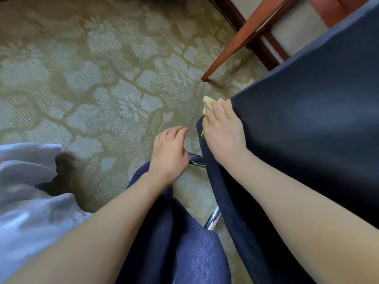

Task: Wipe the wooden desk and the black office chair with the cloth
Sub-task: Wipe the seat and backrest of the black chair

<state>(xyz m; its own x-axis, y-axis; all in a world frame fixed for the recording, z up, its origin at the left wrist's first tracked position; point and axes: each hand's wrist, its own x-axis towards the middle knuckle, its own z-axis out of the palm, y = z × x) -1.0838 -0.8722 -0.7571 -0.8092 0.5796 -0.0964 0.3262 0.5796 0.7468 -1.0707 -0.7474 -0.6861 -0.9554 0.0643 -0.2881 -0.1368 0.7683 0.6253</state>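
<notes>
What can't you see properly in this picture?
Head view:
- Cloth: mostly hidden under the right hand.
- Wooden desk: only a leg shows; the top edge cuts off the rest.
- Black office chair: cut off by the right edge.
- White fabric: cut off by the left edge; unidentifiable.

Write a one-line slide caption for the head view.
Right hand presses the yellow cloth against the black chair edge while the left hand hovers open over the patterned carpet.
</notes>
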